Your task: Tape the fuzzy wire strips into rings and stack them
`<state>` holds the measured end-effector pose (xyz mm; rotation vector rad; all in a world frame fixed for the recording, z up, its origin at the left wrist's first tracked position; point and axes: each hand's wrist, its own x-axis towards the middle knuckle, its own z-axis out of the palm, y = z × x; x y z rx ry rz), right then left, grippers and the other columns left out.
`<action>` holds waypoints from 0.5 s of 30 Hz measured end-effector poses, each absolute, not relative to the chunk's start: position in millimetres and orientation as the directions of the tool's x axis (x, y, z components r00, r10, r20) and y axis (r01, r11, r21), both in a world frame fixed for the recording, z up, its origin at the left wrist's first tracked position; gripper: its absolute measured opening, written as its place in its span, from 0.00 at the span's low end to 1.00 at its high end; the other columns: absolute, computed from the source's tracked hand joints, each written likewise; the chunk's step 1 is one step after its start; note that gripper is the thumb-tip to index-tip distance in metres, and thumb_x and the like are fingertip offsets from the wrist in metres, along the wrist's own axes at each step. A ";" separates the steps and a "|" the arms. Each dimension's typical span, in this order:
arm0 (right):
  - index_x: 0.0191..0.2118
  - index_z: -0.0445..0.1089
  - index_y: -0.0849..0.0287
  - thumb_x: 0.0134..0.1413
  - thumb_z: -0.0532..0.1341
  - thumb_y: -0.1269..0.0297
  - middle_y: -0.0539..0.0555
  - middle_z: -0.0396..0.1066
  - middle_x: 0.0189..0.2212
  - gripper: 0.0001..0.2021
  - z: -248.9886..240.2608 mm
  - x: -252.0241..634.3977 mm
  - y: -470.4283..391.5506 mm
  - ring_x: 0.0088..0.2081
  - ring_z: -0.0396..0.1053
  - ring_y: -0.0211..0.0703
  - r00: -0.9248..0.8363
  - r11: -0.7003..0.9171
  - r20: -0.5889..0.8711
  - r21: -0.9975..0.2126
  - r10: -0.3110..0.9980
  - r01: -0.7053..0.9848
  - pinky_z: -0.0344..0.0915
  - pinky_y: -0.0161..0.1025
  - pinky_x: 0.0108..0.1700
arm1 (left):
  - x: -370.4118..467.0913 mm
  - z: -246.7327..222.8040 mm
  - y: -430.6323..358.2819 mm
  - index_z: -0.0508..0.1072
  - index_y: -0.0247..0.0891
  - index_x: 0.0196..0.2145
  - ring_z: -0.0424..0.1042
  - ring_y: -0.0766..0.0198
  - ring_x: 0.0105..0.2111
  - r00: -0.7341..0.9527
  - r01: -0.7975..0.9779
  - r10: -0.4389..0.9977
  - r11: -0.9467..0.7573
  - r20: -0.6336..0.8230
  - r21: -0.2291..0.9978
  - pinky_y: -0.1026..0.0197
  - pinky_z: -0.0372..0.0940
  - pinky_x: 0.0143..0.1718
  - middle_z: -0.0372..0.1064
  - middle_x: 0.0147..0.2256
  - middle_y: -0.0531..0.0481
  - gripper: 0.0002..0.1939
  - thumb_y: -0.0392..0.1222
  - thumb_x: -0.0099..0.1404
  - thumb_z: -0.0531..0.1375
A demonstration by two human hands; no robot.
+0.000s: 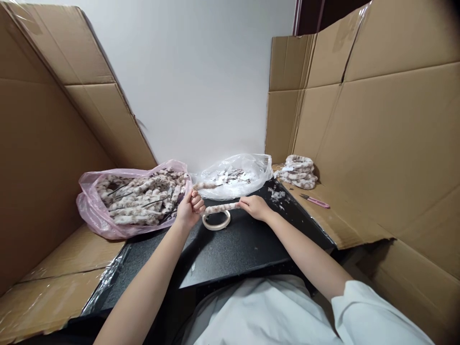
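A fluffy white-and-brown fur cord is stretched level between my two hands. My left hand is closed in a fist around it, and a further length pokes out above that fist towards the right. The fingers of my right hand pinch the cord's right end. Just below the cord, a roll of cream tape lies on the black tabletop. Close beside my left hand is an open pink plastic bag filled with similar fur cords, with thin dark strands among them.
A clear plastic bag with small white tags on dark strings lies against the wall. At the right are stacked fur loops, bits of fluff and pink-handled thread snips. Cardboard panels enclose both sides.
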<state>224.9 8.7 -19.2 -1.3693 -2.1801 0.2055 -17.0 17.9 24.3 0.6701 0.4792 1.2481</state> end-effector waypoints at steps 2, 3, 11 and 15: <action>0.27 0.71 0.57 0.61 0.53 0.57 0.51 0.70 0.22 0.16 -19.5 232.4 13.4 0.26 0.64 0.39 -0.285 0.446 0.393 -0.421 0.874 0.789 0.45 0.34 0.28 | -18.6 23.9 19.6 0.56 0.38 0.22 0.39 0.74 0.10 0.242 -0.706 0.970 0.156 0.029 0.691 0.70 0.39 0.13 0.35 0.14 0.63 0.20 0.42 0.72 0.43; 0.26 0.71 0.57 0.61 0.53 0.56 0.51 0.69 0.22 0.17 -19.5 235.2 15.0 0.26 0.63 0.39 -0.270 0.438 0.397 -0.431 0.877 0.789 0.45 0.34 0.28 | -19.0 23.7 20.1 0.56 0.38 0.22 0.39 0.74 0.10 0.239 -0.707 0.971 0.153 0.029 0.691 0.70 0.39 0.13 0.35 0.14 0.63 0.20 0.42 0.72 0.43; 0.25 0.71 0.59 0.54 0.58 0.53 0.50 0.66 0.19 0.16 -17.2 253.4 20.4 0.25 0.60 0.38 -0.106 0.364 0.431 -0.577 0.896 0.732 0.47 0.34 0.28 | -20.9 24.6 20.3 0.56 0.38 0.22 0.39 0.74 0.10 0.238 -0.699 0.971 0.157 0.021 0.697 0.69 0.37 0.13 0.35 0.14 0.63 0.20 0.42 0.72 0.42; 0.27 0.70 0.61 0.50 0.60 0.56 0.49 0.67 0.22 0.12 -19.9 261.2 27.2 0.26 0.62 0.38 -0.026 0.386 0.430 -0.779 0.902 0.495 0.54 0.34 0.30 | -23.4 24.8 21.8 0.56 0.37 0.21 0.39 0.74 0.09 0.208 -0.697 0.978 0.130 0.026 0.706 0.69 0.36 0.12 0.35 0.14 0.63 0.21 0.40 0.72 0.41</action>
